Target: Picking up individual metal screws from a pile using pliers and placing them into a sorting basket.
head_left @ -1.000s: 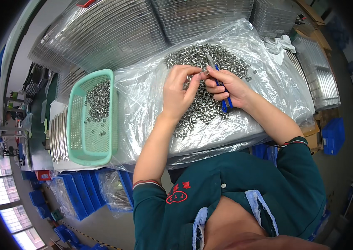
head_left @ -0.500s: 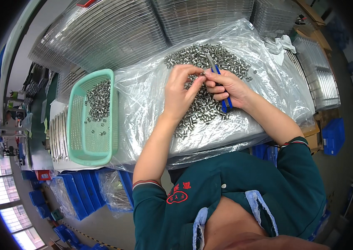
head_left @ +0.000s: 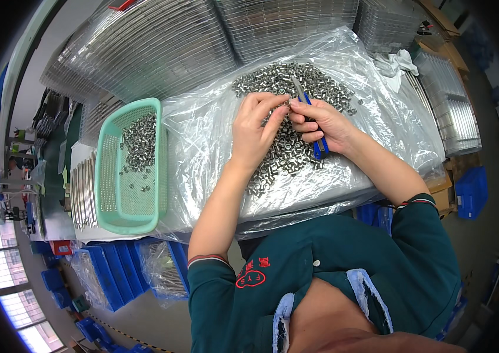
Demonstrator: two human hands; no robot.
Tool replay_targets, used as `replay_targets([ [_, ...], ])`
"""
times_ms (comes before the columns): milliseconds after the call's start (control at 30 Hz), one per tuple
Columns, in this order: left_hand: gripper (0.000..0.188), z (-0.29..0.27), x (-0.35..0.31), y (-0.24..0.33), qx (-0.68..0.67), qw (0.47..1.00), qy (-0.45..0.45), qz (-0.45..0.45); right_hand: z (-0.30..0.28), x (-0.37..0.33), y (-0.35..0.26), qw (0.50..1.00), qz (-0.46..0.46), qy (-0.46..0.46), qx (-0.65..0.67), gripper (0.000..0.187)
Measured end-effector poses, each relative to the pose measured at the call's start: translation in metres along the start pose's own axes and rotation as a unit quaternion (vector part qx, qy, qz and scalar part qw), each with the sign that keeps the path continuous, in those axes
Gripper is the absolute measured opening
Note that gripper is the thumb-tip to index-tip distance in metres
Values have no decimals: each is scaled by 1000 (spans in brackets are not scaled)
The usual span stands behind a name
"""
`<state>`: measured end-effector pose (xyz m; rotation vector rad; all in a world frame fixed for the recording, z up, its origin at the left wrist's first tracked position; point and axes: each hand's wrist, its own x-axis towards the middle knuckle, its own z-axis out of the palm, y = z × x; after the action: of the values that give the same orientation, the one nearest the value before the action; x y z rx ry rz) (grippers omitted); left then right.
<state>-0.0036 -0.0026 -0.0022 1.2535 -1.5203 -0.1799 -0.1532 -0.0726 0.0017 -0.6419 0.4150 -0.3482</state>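
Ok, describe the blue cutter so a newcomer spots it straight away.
Start with the clear plastic sheeting, then the heap of small metal pieces on it. Above the heap, the right hand holds the blue cutter, blade pointing forward. Its long blue shape stands out against the short, silvery pieces.

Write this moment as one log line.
left hand: small metal part; right hand: blue utility knife; below: metal sleeve pile; left: green plastic basket
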Motion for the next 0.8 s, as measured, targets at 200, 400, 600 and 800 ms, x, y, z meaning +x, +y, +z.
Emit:
replay_targets([
  [200, 15, -1, 0, 0, 29, 999, 10, 13, 3, -1, 0, 1000, -2, 7, -8, 14],
  [400, 17, -1, 1, 5, 30, 999, -1, 24, -2, 0, 0, 1000, 1, 0, 7, 14],
  [600, 16, -6, 2, -2, 47, 998, 37, 15, 11, -5, -8, 987, -84, 52, -129, 35],
  [800, 15, -9, 5, 0, 87, 995, 54, -6, 2, -10, -13, 900, -253, 78, -346, 34],
])
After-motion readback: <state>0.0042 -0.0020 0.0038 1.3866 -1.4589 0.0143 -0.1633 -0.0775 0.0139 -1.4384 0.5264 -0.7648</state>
